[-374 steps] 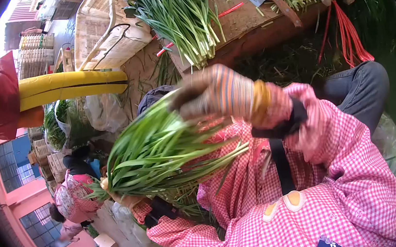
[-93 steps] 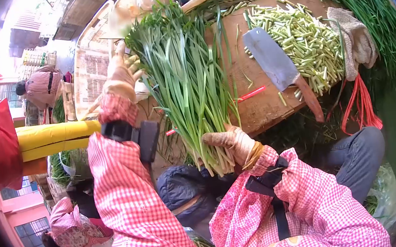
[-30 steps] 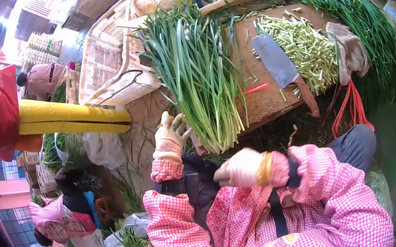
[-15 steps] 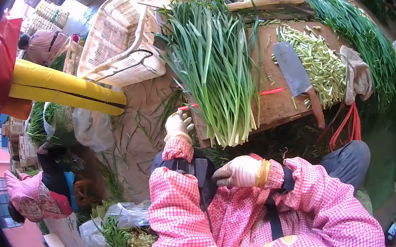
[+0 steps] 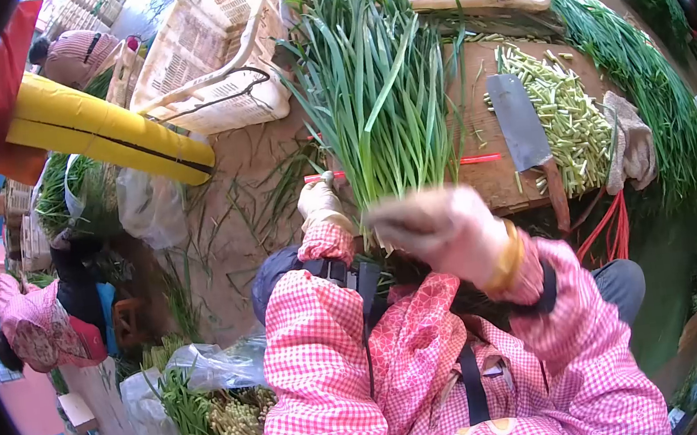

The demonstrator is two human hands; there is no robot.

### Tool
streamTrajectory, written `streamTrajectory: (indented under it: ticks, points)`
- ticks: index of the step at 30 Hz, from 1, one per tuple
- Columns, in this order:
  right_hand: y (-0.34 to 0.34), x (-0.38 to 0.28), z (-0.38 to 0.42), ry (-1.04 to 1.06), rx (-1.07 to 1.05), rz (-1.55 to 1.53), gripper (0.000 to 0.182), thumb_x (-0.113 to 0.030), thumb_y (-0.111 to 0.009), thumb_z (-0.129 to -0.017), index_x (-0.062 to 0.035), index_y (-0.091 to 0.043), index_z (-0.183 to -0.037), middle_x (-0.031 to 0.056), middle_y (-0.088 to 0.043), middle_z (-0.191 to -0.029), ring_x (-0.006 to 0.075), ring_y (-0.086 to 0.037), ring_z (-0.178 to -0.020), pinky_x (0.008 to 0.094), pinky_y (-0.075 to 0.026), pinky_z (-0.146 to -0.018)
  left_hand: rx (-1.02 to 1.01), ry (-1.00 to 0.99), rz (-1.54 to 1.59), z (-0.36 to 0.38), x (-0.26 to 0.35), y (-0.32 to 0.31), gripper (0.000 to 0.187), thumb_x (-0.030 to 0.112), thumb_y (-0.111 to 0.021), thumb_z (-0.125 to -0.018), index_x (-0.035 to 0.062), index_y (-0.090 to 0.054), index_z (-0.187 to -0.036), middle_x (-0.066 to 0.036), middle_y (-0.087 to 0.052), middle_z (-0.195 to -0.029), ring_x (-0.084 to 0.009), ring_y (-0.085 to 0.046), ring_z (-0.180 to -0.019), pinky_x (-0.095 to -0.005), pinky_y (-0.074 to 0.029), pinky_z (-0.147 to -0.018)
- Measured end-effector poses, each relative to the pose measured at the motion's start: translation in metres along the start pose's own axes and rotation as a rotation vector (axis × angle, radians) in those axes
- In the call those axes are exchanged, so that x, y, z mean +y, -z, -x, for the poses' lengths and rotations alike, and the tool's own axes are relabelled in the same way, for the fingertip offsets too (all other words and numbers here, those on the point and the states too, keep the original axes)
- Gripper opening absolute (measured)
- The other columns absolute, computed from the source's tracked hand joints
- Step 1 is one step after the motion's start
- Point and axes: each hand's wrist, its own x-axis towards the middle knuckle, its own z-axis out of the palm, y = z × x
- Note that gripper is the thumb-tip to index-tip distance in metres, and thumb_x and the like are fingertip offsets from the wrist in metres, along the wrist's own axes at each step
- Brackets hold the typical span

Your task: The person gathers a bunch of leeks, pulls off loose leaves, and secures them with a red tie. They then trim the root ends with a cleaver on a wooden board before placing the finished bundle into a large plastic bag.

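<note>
A thick bundle of long green garlic chives lies on a wooden board, its pale cut ends toward me. A red tie strip runs crosswise under the bundle and shows on both sides. My left hand, in a pale glove, is closed at the strip's left end, with thumb and fingers pinching it. My right hand, also gloved, is raised over the bundle's pale ends and blurred by motion; its fingers are smeared. A cleaver with a wooden handle lies right of the bundle.
Cut stem pieces are heaped beside the cleaver, near a dirty cloth glove and hanging red strips. White plastic crates stand behind. More greens lie at right. A yellow padded bar and a co-worker are at left.
My right hand has risen from my lap to over the bundle's cut ends. The left hand has moved slightly up and closed on the strip's left end.
</note>
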Motion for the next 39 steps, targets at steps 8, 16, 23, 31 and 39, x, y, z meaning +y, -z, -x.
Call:
streamTrajectory:
  ticks: [8, 16, 23, 31, 39]
  points:
    - [-0.077, 0.086, -0.114, 0.072, -0.844, 0.939, 0.034, -0.028, -0.055, -0.078, -0.0189, -0.061, -0.110, 0.0129, -0.047, -0.130, 0.0290, -0.036, -0.127, 0.0322, -0.027, -0.105, -0.148, -0.311, -0.548, -0.025, -0.016, 0.024, 0.014, 0.016, -0.057, -0.083, 0.0045, -0.064, -0.081, -0.004, -0.061, -0.071, -0.0151, -0.055, -0.065, -0.0326, -0.043, -0.058]
    - [-0.105, 0.193, -0.081, 0.168, -0.537, 0.668, 0.032, -0.030, -0.051, -0.079, -0.0115, -0.061, -0.103, 0.0087, -0.054, -0.121, 0.0297, -0.038, -0.125, 0.0412, -0.023, -0.108, -0.017, -0.070, 0.035, 0.016, -0.020, 0.039, 0.018, 0.020, -0.061, -0.086, 0.0030, -0.062, -0.093, -0.003, -0.062, -0.079, -0.0118, -0.055, -0.066, -0.0245, -0.043, -0.060]
    - [-0.081, 0.138, -0.091, 0.353, -0.667, 0.930, 0.030, -0.031, -0.052, -0.078, -0.0124, -0.063, -0.099, 0.0048, -0.062, -0.108, 0.0280, -0.046, -0.119, 0.0452, -0.024, -0.106, -0.195, -0.017, 0.498, 0.051, -0.039, 0.073, 0.017, 0.021, -0.051, -0.091, 0.0059, -0.057, -0.096, -0.014, -0.062, -0.106, -0.0224, -0.065, -0.083, -0.0371, -0.054, -0.070]
    - [-0.075, 0.116, -0.094, 0.282, -0.818, 1.073, 0.032, -0.033, -0.050, -0.080, -0.0148, -0.063, -0.104, 0.0016, -0.060, -0.115, 0.0254, -0.042, -0.123, 0.0453, -0.023, -0.107, -0.325, 0.140, 0.509, 0.096, -0.067, 0.115, 0.013, 0.019, -0.053, -0.090, 0.0064, -0.055, -0.087, -0.011, -0.065, -0.086, -0.0106, -0.054, -0.053, -0.0260, -0.049, -0.050]
    - [-0.072, 0.104, -0.099, 0.194, -0.878, 1.080, 0.028, -0.030, -0.049, -0.083, -0.0165, -0.062, -0.104, 0.0033, -0.053, -0.124, 0.0208, -0.038, -0.125, 0.0390, -0.022, -0.108, -0.549, -0.562, -1.096, 0.170, -0.042, 0.131, 0.046, 0.019, -0.064, -0.078, -0.0019, -0.048, -0.117, -0.021, -0.054, -0.116, -0.0285, -0.056, -0.101, -0.0347, -0.044, -0.090]
